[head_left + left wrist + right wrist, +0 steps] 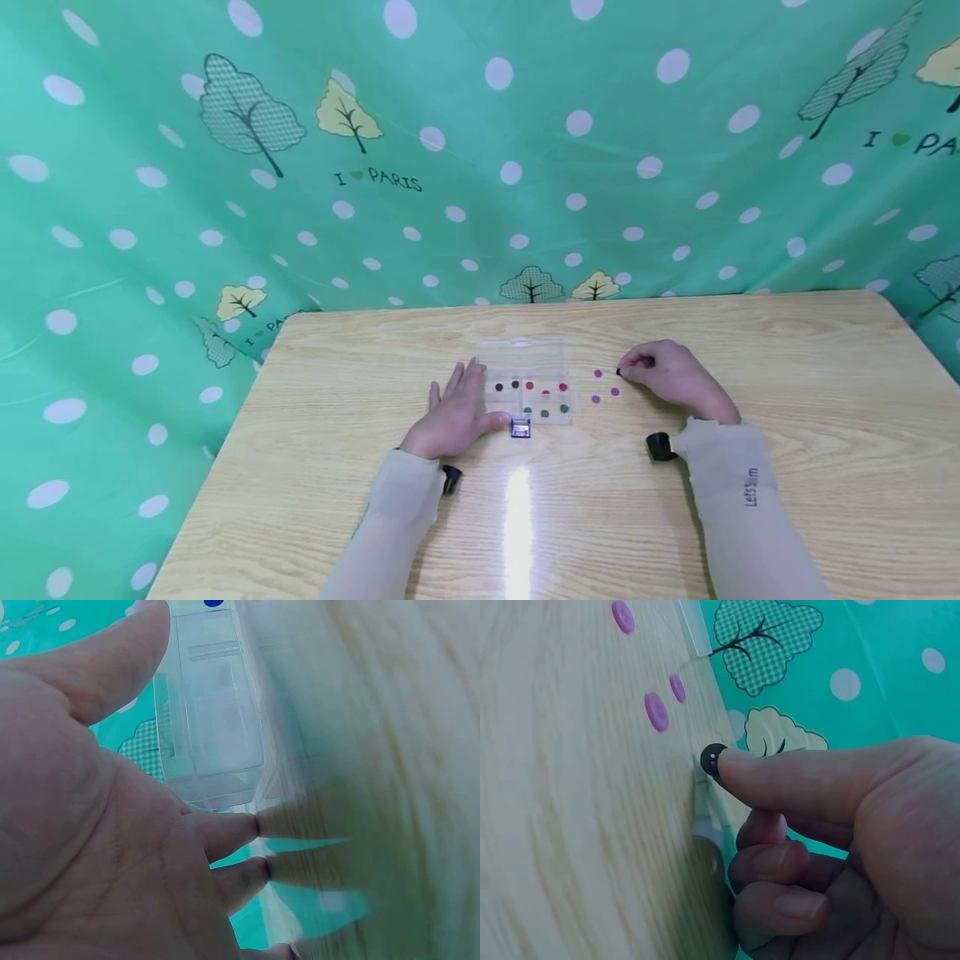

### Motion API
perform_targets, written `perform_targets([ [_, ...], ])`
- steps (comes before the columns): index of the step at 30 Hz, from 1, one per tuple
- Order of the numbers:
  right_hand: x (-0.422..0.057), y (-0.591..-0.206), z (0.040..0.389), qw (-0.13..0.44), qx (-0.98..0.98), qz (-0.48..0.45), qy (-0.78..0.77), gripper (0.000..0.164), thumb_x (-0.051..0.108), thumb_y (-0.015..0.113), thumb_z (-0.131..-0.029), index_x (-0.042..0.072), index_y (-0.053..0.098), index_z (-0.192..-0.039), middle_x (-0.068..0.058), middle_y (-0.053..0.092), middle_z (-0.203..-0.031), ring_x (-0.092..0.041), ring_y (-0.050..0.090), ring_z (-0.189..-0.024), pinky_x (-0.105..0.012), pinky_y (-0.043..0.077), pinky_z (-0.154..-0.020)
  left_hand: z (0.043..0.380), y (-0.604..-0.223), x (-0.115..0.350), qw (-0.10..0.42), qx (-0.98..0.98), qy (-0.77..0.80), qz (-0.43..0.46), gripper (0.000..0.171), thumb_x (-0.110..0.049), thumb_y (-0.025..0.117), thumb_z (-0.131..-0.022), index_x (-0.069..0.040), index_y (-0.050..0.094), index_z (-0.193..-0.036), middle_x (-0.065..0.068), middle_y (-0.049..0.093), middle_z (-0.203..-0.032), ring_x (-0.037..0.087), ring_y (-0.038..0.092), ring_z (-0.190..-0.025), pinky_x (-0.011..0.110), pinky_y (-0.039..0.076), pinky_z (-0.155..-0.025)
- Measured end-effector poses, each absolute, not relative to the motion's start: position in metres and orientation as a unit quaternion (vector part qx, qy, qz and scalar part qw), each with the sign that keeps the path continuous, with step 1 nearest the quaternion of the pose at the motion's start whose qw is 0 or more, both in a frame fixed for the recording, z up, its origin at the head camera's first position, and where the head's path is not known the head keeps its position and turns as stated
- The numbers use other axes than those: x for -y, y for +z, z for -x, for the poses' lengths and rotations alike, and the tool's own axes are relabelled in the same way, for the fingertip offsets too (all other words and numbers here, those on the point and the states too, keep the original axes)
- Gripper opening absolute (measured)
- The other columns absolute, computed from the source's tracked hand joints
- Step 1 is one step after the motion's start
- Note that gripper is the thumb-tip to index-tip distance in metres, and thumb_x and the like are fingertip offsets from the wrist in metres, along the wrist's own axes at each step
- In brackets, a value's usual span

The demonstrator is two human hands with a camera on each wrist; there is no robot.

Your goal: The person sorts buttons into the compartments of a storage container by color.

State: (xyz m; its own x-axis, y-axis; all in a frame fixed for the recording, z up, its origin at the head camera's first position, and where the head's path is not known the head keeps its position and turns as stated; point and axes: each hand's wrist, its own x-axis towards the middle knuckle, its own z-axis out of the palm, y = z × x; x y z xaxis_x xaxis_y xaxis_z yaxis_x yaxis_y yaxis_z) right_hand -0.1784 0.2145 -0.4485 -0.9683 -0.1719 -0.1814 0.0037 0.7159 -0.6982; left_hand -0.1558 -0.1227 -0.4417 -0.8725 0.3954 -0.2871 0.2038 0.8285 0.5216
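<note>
Between thumb and finger, my right hand pinches a black button, close over the table to the right of the purple buttons. My left hand lies with fingers spread at the left side of a clear plastic box, its thumb reaching along the front edge. The box stands with its lid laid back, seen from the side in the left wrist view. In its compartments are two black buttons, several red buttons and several green buttons.
A small blue-and-white piece sits at the box's front edge, beside the left thumb. The wooden table ends at a green dotted curtain behind. A bright light reflection runs down the table in front of the box.
</note>
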Motion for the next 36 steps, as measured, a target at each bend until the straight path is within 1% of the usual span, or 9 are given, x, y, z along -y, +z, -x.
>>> perform_targets([
  [10, -0.211, -0.445, 0.178, 0.111, -0.924, 0.048, -0.363, 0.015, 0.016, 0.065, -0.097, 0.005, 0.075, -0.103, -0.006, 0.064, -0.089, -0.022, 0.053, -0.082, -0.033, 0.044, -0.072, 0.157, -0.442, 0.120, 0.199, -0.934, 0.250, -0.159, 0.093, -0.049, 0.060, -0.097, 0.000, 0.012, -0.160, 0.014, 0.001, -0.168, 0.033, -0.006, -0.154, 0.062, -0.008, -0.118],
  [23, -0.207, -0.440, 0.177, 0.096, -0.922, 0.056, -0.372, 0.011, 0.012, 0.065, -0.096, 0.006, 0.074, -0.096, -0.004, 0.061, -0.083, -0.022, 0.051, -0.078, -0.033, 0.043, -0.071, 0.156, -0.442, 0.121, 0.201, -0.935, 0.246, -0.156, 0.092, -0.048, 0.059, -0.098, -0.001, 0.012, -0.160, 0.013, 0.001, -0.168, 0.032, -0.007, -0.154, 0.061, -0.008, -0.118],
  [31, -0.198, -0.432, 0.174, 0.094, -0.920, 0.049, -0.378, 0.011, 0.013, 0.065, -0.097, 0.006, 0.074, -0.098, -0.005, 0.061, -0.083, -0.022, 0.051, -0.078, -0.033, 0.042, -0.069, 0.157, -0.441, 0.122, 0.201, -0.936, 0.243, -0.157, 0.092, -0.048, 0.059, -0.098, -0.001, 0.011, -0.160, 0.013, 0.000, -0.168, 0.032, -0.007, -0.154, 0.062, -0.008, -0.118],
  [36, -0.191, -0.427, 0.173, 0.083, -0.921, 0.058, -0.375, 0.013, 0.012, 0.063, -0.097, 0.005, 0.073, -0.099, -0.005, 0.060, -0.082, -0.022, 0.050, -0.077, -0.033, 0.042, -0.068, 0.157, -0.440, 0.124, 0.201, -0.936, 0.242, -0.159, 0.092, -0.048, 0.059, -0.098, -0.001, 0.011, -0.160, 0.014, 0.000, -0.168, 0.033, -0.007, -0.154, 0.062, -0.008, -0.118],
])
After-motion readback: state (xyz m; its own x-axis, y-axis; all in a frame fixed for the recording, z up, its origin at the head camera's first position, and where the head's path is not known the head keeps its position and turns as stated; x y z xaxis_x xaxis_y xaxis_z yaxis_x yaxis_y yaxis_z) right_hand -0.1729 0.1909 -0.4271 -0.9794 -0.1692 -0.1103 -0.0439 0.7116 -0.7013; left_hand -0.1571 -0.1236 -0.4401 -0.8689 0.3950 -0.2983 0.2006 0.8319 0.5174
